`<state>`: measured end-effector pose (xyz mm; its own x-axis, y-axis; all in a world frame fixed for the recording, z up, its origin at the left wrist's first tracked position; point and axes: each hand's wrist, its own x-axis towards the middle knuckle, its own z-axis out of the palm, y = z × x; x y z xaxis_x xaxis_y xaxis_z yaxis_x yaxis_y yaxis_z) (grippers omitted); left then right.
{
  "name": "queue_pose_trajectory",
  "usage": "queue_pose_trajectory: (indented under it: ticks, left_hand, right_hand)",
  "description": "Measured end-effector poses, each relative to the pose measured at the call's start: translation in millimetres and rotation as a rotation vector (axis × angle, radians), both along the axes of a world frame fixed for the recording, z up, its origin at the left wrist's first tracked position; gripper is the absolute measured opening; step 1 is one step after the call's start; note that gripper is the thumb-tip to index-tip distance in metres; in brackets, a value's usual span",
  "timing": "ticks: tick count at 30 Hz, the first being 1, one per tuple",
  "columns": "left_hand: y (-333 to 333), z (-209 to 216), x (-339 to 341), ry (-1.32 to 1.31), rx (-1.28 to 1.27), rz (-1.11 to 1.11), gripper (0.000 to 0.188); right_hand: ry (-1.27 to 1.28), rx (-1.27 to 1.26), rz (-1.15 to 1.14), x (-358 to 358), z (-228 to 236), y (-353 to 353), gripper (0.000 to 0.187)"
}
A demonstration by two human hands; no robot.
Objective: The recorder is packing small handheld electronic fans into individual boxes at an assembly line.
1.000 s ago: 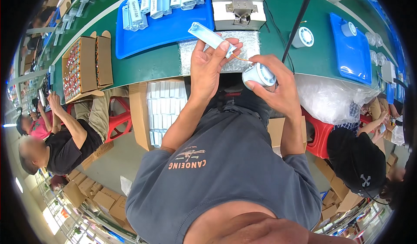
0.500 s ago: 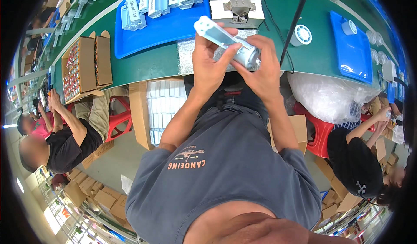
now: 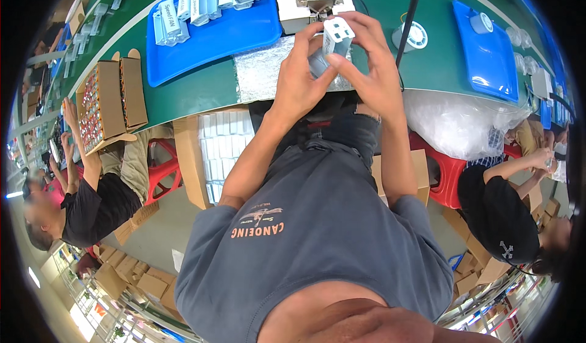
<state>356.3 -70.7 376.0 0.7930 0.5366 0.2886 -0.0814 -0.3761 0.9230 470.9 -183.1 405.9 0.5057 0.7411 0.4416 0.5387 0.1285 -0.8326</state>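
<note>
A pale blue plastic housing (image 3: 337, 36) is gripped between my two hands, over the table's near edge. Its end face, with small square openings, points up and away from me. My left hand (image 3: 299, 77) is closed round its left side, with the thumb along the near face. On the other side my right hand (image 3: 375, 68) curls its fingers over the housing, its thumb meeting the left thumb. The lower part of the housing is partly hidden by the fingers. Just beyond the hands stands a white bench machine (image 3: 297, 14) with a metal clamp block (image 3: 320, 0).
Several similar wrapped housings (image 3: 204, 4) lie in a blue tray (image 3: 213, 50) at left. Silvery bubble wrap (image 3: 256, 74) covers the table front. To the right are a white round grilled part (image 3: 417, 36), a black pole (image 3: 408, 32) and another blue tray (image 3: 488, 68). Co-workers sit on both sides.
Both hands have turned the housing from a leftward slant to nearly upright, its end face now toward the top. The view has shifted a little to the right.
</note>
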Motion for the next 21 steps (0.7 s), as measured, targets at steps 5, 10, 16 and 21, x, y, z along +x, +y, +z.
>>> queue_pose_trajectory:
  ticks: [5,10,16,21]
  left_hand:
    - [-8.3,-3.0,-3.3,-0.003,0.317,0.119,0.067]
    - [8.0,-7.9,-9.6,0.043,-0.049,-0.016,0.07]
    - [18.1,-14.5,-9.9,0.026,-0.05,-0.14,0.072]
    - [18.7,-16.4,-10.0,0.011,-0.1,-0.156,0.066]
  right_hand:
    - [0.312,0.016,0.141,18.2,-12.1,2.1,0.044]
    - [0.191,-0.033,0.097,27.1,-13.3,-1.7,0.043]
    - [0.061,-0.161,0.126,26.8,-6.3,-9.9,0.042]
    - [0.088,-0.126,0.163,30.5,-12.9,-10.8,0.04]
